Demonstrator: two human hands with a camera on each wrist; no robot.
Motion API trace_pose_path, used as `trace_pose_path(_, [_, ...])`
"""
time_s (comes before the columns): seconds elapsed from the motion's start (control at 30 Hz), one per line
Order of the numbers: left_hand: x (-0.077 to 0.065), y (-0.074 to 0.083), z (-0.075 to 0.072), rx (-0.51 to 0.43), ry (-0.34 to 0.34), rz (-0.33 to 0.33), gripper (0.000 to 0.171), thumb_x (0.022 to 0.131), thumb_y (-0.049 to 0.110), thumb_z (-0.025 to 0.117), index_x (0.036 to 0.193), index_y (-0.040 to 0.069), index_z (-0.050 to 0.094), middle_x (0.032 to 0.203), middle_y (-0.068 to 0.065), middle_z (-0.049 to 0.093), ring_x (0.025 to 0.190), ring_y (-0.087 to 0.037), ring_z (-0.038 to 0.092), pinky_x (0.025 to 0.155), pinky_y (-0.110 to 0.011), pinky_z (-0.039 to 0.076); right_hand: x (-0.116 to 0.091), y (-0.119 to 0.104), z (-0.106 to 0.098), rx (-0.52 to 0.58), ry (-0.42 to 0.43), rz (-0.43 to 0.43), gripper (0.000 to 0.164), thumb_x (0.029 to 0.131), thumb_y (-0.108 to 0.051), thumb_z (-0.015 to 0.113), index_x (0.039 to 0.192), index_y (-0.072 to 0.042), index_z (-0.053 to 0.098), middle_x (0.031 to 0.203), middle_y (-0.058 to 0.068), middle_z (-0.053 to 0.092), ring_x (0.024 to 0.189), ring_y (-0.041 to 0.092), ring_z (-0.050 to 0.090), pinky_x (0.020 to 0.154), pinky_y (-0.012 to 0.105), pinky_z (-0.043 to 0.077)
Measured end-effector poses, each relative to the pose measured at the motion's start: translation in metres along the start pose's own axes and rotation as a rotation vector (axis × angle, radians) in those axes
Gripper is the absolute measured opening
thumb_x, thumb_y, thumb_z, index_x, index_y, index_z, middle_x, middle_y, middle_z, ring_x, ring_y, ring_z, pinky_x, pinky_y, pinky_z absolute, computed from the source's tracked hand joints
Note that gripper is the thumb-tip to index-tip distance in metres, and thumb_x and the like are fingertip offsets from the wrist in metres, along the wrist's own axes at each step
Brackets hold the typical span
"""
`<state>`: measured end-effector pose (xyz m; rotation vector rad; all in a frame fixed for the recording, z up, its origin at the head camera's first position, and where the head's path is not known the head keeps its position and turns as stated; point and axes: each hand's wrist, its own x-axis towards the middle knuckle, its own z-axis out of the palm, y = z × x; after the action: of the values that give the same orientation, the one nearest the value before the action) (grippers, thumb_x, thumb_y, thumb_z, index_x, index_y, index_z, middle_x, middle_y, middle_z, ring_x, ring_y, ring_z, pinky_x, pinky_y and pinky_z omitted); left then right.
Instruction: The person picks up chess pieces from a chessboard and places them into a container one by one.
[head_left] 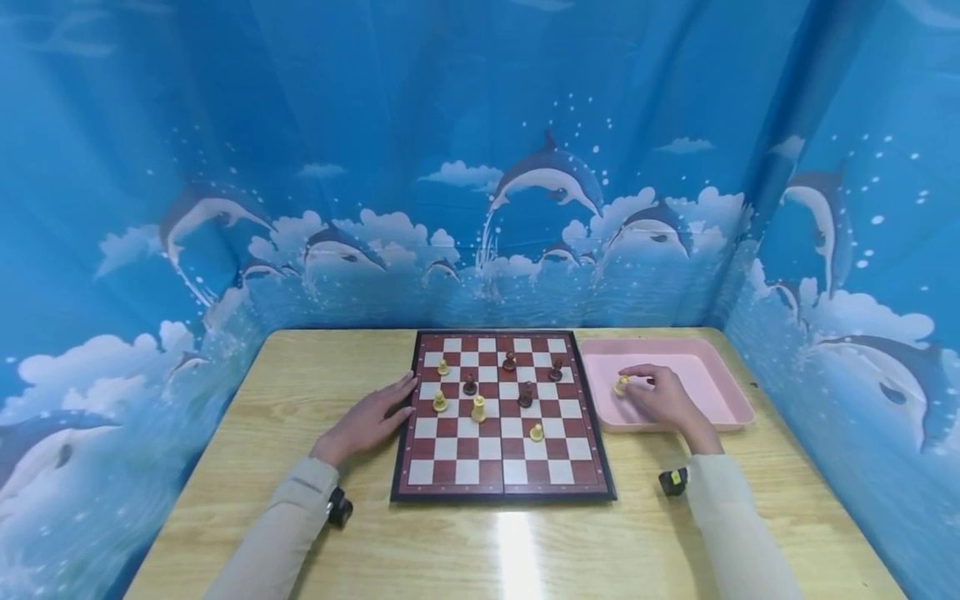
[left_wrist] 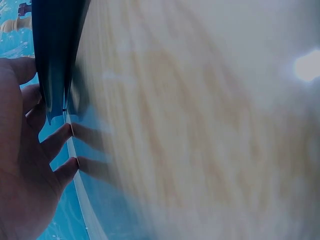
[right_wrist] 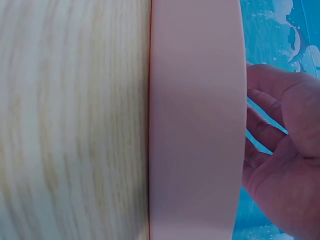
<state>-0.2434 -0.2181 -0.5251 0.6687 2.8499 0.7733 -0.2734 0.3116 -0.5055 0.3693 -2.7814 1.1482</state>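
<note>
In the head view my right hand (head_left: 663,398) reaches over the pink tray (head_left: 720,362), its fingertips pinching a pale yellow chess piece (head_left: 621,386) near the tray's left side. The right wrist view has the tray's outer wall (right_wrist: 195,120) in front of that hand's fingers, so the piece is hidden there. My left hand (head_left: 367,423) lies at the left edge of the chessboard (head_left: 480,472), fingers extended, fingertips right at the frame. From the left wrist, the board's dark side (left_wrist: 57,50) stands beside those fingers. Several yellow and dark red chess pieces stand on the board.
A tall yellow piece (head_left: 478,408) and a dark one (head_left: 526,395) stand mid-board. Another yellow piece (head_left: 536,432) is nearer the front. The wood-grain table (head_left: 450,550) is bordered at the back and sides by a blue dolphin-print curtain (head_left: 390,167).
</note>
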Motion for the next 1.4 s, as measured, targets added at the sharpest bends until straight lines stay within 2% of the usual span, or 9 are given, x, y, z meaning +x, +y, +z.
trace_pose_path(0.57, [0.000, -0.002, 0.000, 0.008, 0.017, 0.019, 0.060, 0.108, 0.040, 0.046, 0.161, 0.015, 0.029, 0.168, -0.007, 0.024, 0.151, -0.037, 0.032, 0.122, -0.059, 0.028, -0.003, -0.012, -0.006, -0.006, -0.021, 0.024, 0.026, 0.094, -0.008, 0.071, 0.116, 0.007, 0.071, 0.121, 0.027, 0.070, 0.120, 0.046, 0.061, 0.106, 0.065, 0.042])
trace_pose_path(1.03, [0.001, -0.002, 0.000, 0.007, 0.009, 0.013, 0.060, 0.109, 0.039, 0.045, 0.161, 0.015, 0.028, 0.168, -0.008, 0.023, 0.151, -0.037, 0.031, 0.122, -0.060, 0.028, -0.008, -0.027, -0.003, -0.023, -0.016, -0.008, 0.025, 0.094, -0.008, 0.071, 0.116, 0.005, 0.071, 0.122, 0.025, 0.070, 0.120, 0.046, 0.060, 0.106, 0.067, 0.042])
trace_pose_path(1.4, [0.000, -0.003, 0.000, 0.001, 0.012, 0.011, 0.060, 0.108, 0.038, 0.046, 0.161, 0.015, 0.028, 0.168, -0.007, 0.022, 0.151, -0.037, 0.031, 0.121, -0.062, 0.026, -0.002, -0.036, 0.003, -0.005, -0.029, -0.034, 0.025, 0.095, -0.006, 0.071, 0.117, 0.005, 0.071, 0.123, 0.026, 0.069, 0.121, 0.045, 0.060, 0.106, 0.065, 0.043])
